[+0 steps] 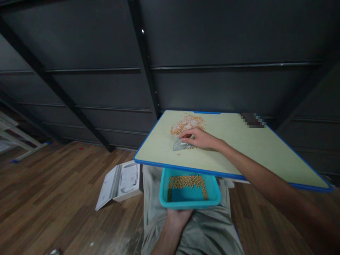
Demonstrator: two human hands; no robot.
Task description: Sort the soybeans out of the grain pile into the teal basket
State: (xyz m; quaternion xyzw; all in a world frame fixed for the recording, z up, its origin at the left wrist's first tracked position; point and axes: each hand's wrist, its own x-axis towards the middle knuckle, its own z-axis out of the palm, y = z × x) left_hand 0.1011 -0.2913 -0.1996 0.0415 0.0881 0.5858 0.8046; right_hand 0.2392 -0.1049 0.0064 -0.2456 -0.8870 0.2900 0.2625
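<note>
My right hand [198, 137] is over the table, its fingers pinched on a clear protractor [178, 144]. The protractor's curved side faces left, and a few soybeans lie along its near edge. Just beyond it spreads a pile of soybeans [183, 126] mixed with whitish grains. In my lap, below the table's front edge, is a turquoise plastic tray [190, 204] with a layer of soybeans [186, 181] across its far part and down its sides. My left hand [180, 215] holds the tray from underneath, its fingers hidden by the tray's bottom.
The pale folding table [265, 152] has a blue rim. A pixelated dark object [253, 120] lies at its far right. On the wooden floor to the left sits an opened white box [129, 180]. Dark metal panels [106, 88] stand behind the table.
</note>
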